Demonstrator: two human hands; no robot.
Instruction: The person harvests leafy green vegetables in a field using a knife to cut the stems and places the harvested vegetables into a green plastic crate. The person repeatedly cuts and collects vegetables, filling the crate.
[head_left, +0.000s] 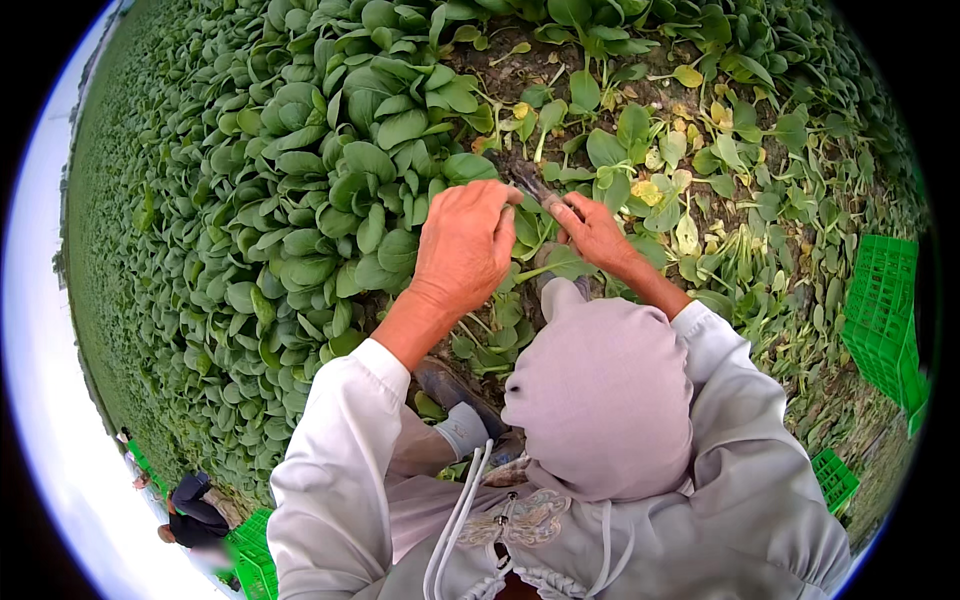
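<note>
My right hand (598, 231) grips the handle of a knife-like tool (534, 180). Its dark, narrow blade points up and left, over the soil at the edge of the uncut plants. My left hand (466, 244) is just left of it, back upward and fingers curled. Beside those fingers is a broad leaf of a bok choy-like plant (470, 168). Whether the left fingers pinch anything is hidden. Dense leafy greens (300, 161) stand to the left of my hands. Loose green and yellowed leaves (649, 193) litter the ground to the right.
My knee under mauve cloth (600, 397) rises close below the hands, with a dark shoe (459, 390) beside it. Green plastic crates (881, 315) stand at the right, and another crate (255, 551) at lower left. Near that one, a person in dark clothes (193, 514) bends down.
</note>
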